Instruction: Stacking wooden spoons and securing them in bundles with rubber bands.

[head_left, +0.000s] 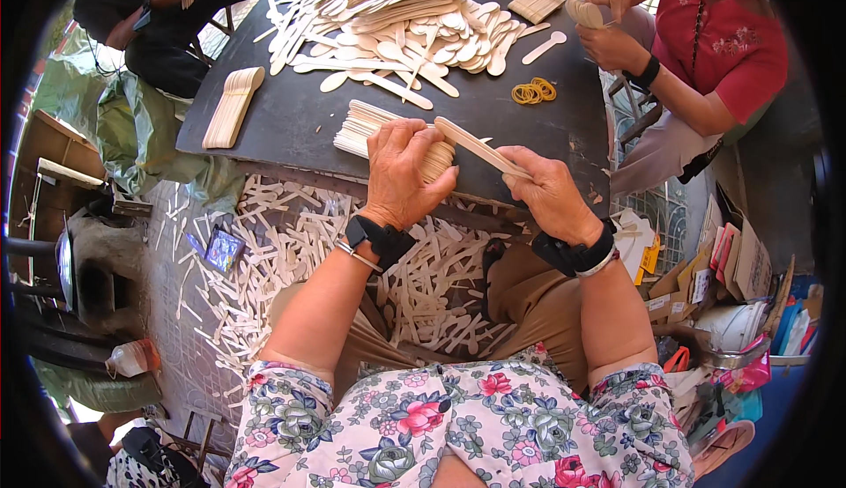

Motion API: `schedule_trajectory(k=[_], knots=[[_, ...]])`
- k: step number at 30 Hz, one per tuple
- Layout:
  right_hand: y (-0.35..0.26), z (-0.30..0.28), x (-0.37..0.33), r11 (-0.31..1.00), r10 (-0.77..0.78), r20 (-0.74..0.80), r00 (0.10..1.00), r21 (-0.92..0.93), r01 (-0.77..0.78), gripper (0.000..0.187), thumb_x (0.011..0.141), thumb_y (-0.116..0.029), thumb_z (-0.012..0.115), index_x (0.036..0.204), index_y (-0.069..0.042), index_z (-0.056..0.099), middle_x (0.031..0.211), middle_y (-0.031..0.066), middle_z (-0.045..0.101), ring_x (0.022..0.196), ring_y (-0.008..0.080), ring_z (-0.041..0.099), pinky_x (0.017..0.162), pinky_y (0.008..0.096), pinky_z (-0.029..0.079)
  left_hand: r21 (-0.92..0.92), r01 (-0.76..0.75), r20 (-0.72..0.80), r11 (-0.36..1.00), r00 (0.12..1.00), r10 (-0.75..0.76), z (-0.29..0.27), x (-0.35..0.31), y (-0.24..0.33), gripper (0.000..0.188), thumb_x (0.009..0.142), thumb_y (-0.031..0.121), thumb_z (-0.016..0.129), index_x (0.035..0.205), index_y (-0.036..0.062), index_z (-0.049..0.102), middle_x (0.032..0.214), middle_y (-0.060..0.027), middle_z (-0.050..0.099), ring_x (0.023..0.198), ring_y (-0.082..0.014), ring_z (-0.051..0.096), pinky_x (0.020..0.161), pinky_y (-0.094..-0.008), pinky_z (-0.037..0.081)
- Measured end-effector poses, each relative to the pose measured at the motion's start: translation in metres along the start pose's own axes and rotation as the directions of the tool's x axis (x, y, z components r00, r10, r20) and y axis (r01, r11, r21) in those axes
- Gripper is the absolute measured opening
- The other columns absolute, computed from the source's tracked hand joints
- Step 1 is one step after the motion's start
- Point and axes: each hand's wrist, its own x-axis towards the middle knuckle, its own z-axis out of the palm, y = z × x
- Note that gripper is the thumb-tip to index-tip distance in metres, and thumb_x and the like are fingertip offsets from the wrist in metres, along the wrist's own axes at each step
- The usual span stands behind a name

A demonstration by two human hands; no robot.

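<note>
Head view, clock positions read on a dial centred in the field, twelve at the top. The bench (pixel 295 131), dark and broad, fills the upper middle; its far edge is partly cut off at twelve. Two people are cropped by the dark fisheye rim: a co-worker in red (pixel 705 61) at two and a seated person in dark clothes (pixel 159 52) at ten. Scattered wooden pieces (pixel 251 290) cover the floor from nine to six, partly hidden by the wearer's forearms and legs. A heap of wooden spoons (pixel 379 25) lies at twelve, its lower layers buried. At ten, a flat bundle (pixel 233 109) points its rounded ends toward one, its long axis running one to seven. Near the dial's centre, the left hand (pixel 404 166) grips a wooden stack (pixel 357 131) on the bench and conceals its middle; the stack's long axis runs ten to four. The right hand (pixel 553 195) pinches the four-o'clock end of a wooden stick (pixel 480 148), whose rounded free end points to ten; whether it is one piece or several cannot be told, nor whether the left fingertips touch it. Yellow rubber bands (pixel 534 92) lie at one.
</note>
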Motion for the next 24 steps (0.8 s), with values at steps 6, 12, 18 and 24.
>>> schedule_trajectory(k=[6, 12, 18, 24], knots=[[0.01, 0.006, 0.011, 0.979, -0.171, -0.165, 0.971, -0.144, 0.147, 0.021, 0.09, -0.011, 0.058, 0.108, -0.003, 0.063, 0.069, 0.0153, 0.057, 0.059, 0.0213, 0.053, 0.061, 0.0325, 0.047, 0.018, -0.022, 0.009, 1.0, 1.0, 0.022, 0.006, 0.01, -0.01, 0.04, 0.063, 0.023, 0.076, 0.098, 0.007, 0.065, 0.105, -0.0105, 0.06, 0.105, -0.0302, 0.052, 0.093, -0.0418, 0.037], [0.015, -0.002, 0.005, 0.988, -0.137, -0.114, 0.984, 0.059, 0.145, 0.03, 0.089, -0.01, 0.058, 0.117, -0.002, 0.062, 0.073, 0.0095, 0.06, 0.063, 0.0133, 0.052, 0.062, 0.0271, 0.047, 0.016, -0.019, 0.025, 1.0, 1.0, 0.019, 0.006, 0.007, -0.008, 0.041, 0.065, 0.022, 0.076, 0.1, 0.0056, 0.064, 0.106, -0.0104, 0.059, 0.104, -0.0288, 0.052, 0.094, -0.0411, 0.036], [0.001, -0.011, -0.004, 0.964, -0.002, 0.011, 1.0, 0.266, -0.001, 0.034, 0.088, -0.008, 0.058, 0.121, -0.002, 0.062, 0.08, 0.0008, 0.063, 0.067, 0.0079, 0.052, 0.06, 0.0222, 0.045, 0.024, -0.023, 0.034, 0.999, 0.999, 0.022, -0.003, 0.005, -0.003, 0.043, 0.065, 0.021, 0.076, 0.102, 0.0043, 0.063, 0.106, -0.0111, 0.058, 0.104, -0.0293, 0.052, 0.094, -0.0412, 0.037], [0.001, -0.023, -0.003, 0.917, 0.115, 0.062, 0.991, 0.378, -0.13, 0.03, 0.087, -0.009, 0.058, 0.115, 0.0, 0.065, 0.076, 0.0009, 0.061, 0.052, 0.0033, 0.049, 0.045, 0.0178, 0.037, 0.024, -0.029, 0.037, 0.999, 0.999, 0.029, -0.005, 0.005, 0.001, 0.042, 0.065, 0.02, 0.076, 0.101, 0.0039, 0.063, 0.106, -0.0115, 0.059, 0.104, -0.0297, 0.052, 0.093, -0.0416, 0.037]])
